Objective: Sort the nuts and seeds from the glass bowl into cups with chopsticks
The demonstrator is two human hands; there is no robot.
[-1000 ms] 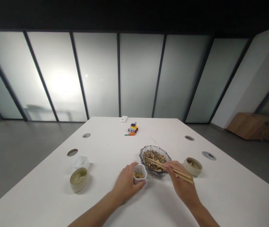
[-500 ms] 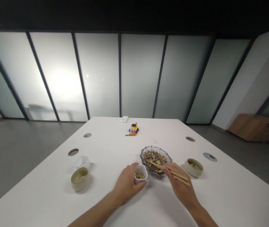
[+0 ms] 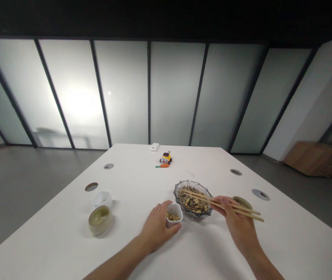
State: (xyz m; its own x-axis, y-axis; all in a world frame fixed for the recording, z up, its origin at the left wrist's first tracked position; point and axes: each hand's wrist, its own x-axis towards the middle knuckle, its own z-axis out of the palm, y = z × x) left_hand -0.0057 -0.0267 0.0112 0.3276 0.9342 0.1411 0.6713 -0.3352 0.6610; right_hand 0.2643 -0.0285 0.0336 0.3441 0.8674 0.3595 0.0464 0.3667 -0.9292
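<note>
My left hand is closed around a small white square cup, which has some brown bits in it. To its right stands a scalloped glass bowl full of mixed pieces, some dark and striped like sunflower seeds, others yellowish. My right hand grips a pair of wooden chopsticks. Their tips reach over the seeds toward the bowl's left side; whether anything is pinched there I cannot tell. Behind my right hand, a greenish bowl is mostly hidden.
At left stand an olive-green bowl and a white plastic container. Farther back on the white table are a toy carrot, a yellow toy car and a white object. Round holes lie near both table sides.
My right hand has moved right with the chopsticks, now partly covering the right-hand greenish bowl. My left hand still holds the white cup in nearly the same spot.
</note>
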